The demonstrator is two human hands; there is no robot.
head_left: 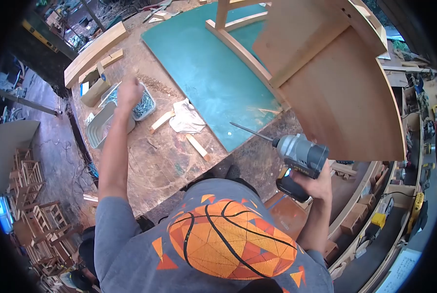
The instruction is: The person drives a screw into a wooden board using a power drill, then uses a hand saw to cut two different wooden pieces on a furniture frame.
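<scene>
My right hand [317, 184] is wrapped round the grip of a cordless drill [301, 155], grey and black with a battery at its base. The drill's long thin bit [250, 131] points left over the edge of a green board [204, 73]. My left hand [130, 93] is above a clear plastic tub [152, 108] of screws [142, 106], its fingers closed; what they hold, if anything, is hidden. An empty-looking grey tub [100, 128] lies beside it. A wooden frame with a curved plywood panel [348, 93] rests on the board.
A white rag [186, 117] and short wood offcuts [198, 147] lie on the worn workbench [150, 180]. Longer wood pieces [95, 52] and a small cardboard box [95, 89] are at the far left. Shelves with tools [377, 222] line the right; stacked wooden frames [47, 224] stand lower left.
</scene>
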